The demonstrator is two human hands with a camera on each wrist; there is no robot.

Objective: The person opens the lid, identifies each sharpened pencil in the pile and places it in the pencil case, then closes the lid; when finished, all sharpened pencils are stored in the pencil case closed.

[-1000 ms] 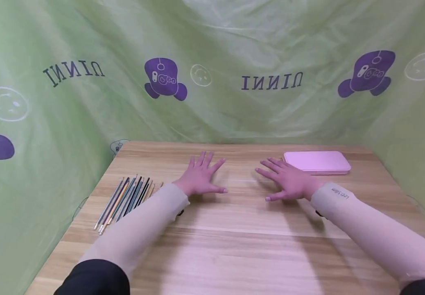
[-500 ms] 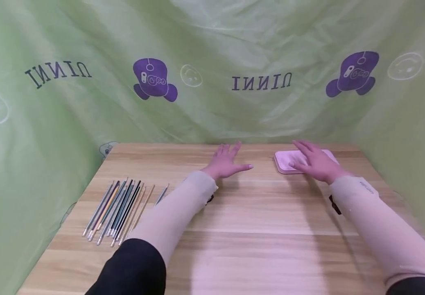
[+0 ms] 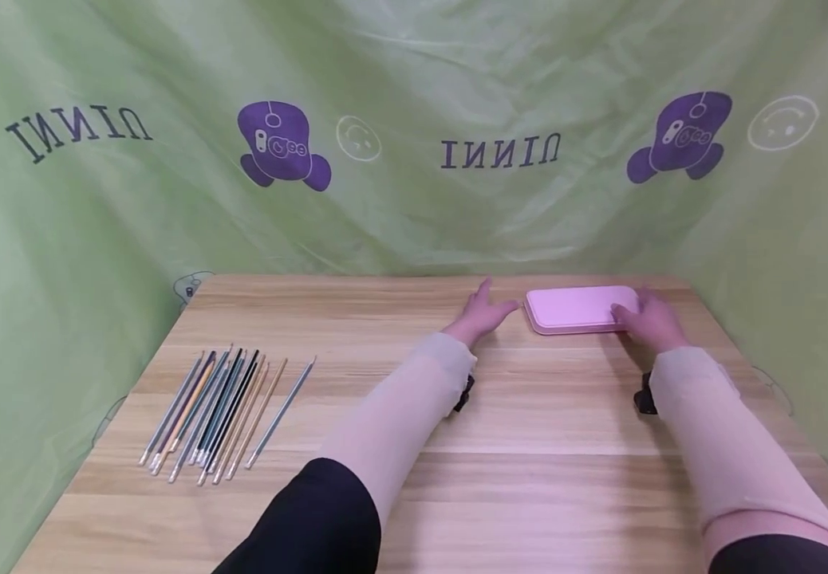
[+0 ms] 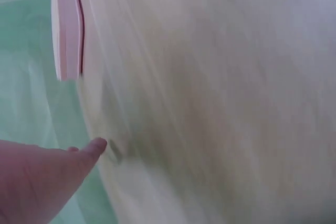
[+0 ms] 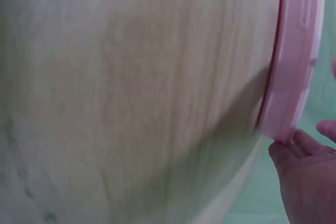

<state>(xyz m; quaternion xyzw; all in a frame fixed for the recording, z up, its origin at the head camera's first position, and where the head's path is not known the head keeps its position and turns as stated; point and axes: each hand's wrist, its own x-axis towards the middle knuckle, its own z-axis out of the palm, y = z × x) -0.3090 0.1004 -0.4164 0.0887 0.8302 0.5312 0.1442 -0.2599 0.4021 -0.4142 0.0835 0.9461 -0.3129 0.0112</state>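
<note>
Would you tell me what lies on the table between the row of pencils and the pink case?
In the head view, only the person's left hand and its sleeved forearm lie between the pencils and the pink case; otherwise bare wooden table.

Pencils (image 3: 220, 414) in row, wooden table (image 3: 543, 470), green backdrop (image 3: 414, 199)

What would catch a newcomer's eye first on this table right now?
The pink case at the far right of the wooden table, framed by both hands: the right hand touches its right end, the left hand reaches toward its left end. Next, the row of pencils lying at the near left.
</note>
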